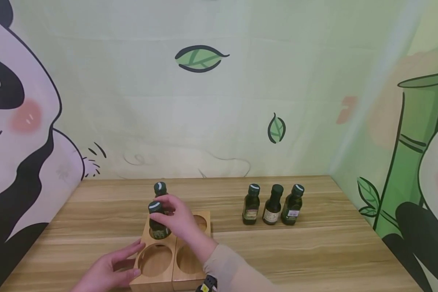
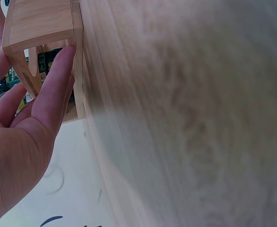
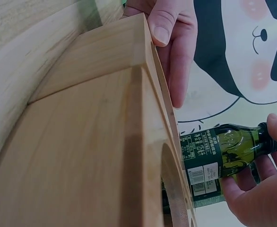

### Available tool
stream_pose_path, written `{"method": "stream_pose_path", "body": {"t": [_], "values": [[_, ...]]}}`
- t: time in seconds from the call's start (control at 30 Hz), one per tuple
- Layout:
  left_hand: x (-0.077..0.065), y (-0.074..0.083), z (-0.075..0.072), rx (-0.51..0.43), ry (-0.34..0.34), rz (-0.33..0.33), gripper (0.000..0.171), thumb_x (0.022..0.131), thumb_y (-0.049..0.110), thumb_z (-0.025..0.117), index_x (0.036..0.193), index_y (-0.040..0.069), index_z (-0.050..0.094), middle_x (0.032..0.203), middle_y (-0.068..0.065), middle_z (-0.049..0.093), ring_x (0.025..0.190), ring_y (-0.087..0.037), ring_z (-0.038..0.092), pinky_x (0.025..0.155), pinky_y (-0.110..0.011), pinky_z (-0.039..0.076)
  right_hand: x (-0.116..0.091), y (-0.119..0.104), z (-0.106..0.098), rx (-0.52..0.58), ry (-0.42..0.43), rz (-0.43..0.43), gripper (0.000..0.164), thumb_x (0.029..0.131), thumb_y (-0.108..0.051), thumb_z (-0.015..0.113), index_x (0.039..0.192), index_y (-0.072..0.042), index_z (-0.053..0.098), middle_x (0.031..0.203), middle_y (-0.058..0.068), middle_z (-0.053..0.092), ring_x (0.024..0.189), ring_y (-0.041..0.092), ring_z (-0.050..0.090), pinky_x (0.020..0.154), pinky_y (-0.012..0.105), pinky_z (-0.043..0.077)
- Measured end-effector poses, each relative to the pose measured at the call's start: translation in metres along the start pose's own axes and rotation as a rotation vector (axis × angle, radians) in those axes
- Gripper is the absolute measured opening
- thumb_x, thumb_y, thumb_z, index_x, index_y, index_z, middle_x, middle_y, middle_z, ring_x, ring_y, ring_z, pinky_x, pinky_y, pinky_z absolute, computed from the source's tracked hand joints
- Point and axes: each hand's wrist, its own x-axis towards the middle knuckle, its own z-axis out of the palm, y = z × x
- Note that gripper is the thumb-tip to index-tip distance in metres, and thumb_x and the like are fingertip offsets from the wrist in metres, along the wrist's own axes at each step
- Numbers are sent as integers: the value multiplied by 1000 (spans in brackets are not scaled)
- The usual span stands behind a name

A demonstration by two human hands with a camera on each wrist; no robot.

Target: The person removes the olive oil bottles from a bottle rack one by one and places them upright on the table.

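Observation:
A wooden holder (image 1: pixel 157 282) with round holes stands near the table's front. Left hand (image 1: pixel 111 265) touches its left side, thumb near the front corner and the other fingers stretched along the side. Right hand (image 1: pixel 179 219) pinches a dark green glass bottle (image 1: pixel 158 230) near its cap, thumb on one side and fingers on the other. The bottle is upright, its base at the rear left hole. In the right wrist view, this bottle (image 3: pixel 202 149) shows a green label with a white barcode sticker. Just behind is another dark bottle (image 1: pixel 160 188), its lower part hidden by hand and held bottle.
Three dark capped bottles stand in a row to the right: a left one (image 1: pixel 251 205), a middle one (image 1: pixel 272 206) and a right one (image 1: pixel 293 206). A printed cloth (image 1: pixel 222 121) with pandas and bamboo hangs behind the wooden table (image 1: pixel 332 243).

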Motion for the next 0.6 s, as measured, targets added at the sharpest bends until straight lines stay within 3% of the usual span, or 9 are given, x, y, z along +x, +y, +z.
{"method": "stream_pose_path", "body": {"t": [0.6], "values": [[-2,0,1,16,2,22,71,94,18,70,151,-3,32,155,-35,19,127,-48,47,79,-49,59,-4,-2,-1,2,9,-80,32,92,-15,72,123,-13,66,113,2,69,104,13,64,91,30,52]]}}
